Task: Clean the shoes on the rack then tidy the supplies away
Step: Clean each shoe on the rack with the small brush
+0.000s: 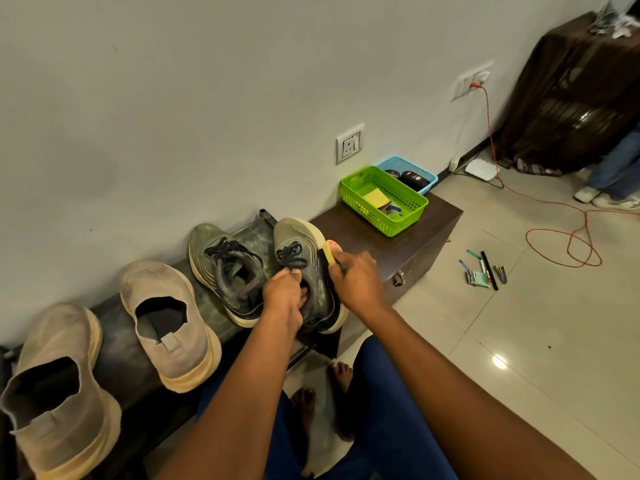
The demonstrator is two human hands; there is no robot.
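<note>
Two grey laced sneakers stand on the dark rack [121, 341]. My left hand [282, 299] grips the right sneaker [304, 251] at its collar, fingers curled into the opening. My right hand [356, 282] holds a yellow brush with an orange back [330, 251] against that sneaker's right side. The left grey sneaker [225, 268] sits beside it, untouched. Two beige slip-on shoes [166, 320] [59, 393] stand further left on the rack.
A green basket [382, 199] with a yellow sponge and a blue basket [408, 173] with dark tins sit on the brown cabinet [398, 233]. Pens [485, 270] and an orange cable [561, 237] lie on the tiled floor. Another person's feet [602, 197] are far right.
</note>
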